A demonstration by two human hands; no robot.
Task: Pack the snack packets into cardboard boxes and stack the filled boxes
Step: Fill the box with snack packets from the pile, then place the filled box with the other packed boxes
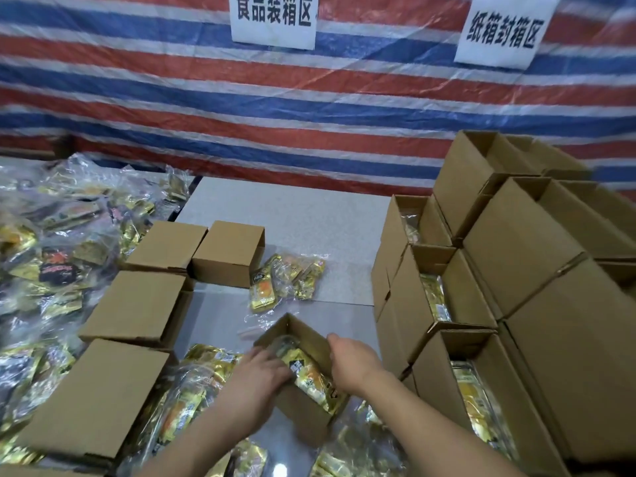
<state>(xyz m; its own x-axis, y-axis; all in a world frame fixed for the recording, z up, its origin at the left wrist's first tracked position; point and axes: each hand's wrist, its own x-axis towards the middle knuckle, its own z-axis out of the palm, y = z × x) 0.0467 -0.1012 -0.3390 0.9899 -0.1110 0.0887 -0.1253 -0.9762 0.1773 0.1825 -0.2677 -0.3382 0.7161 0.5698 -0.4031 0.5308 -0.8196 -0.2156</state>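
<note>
Nearest to us, our left hand (265,368) pushes a gold snack packet (311,378) into the small open box (303,359), fingers curled on the packet. Our right hand (351,363) grips the right wall of the box to hold it steady. The packet sticks out over the near edge. We think it may catch there or bend, because the box is narrow, and the box may slide if the right hand loosens.

Farther on lies a loose bag of packets (285,280), and left of it empty boxes (227,253). The stack of filled boxes (481,304) at right has open flaps. It may lean when we add one more.
</note>
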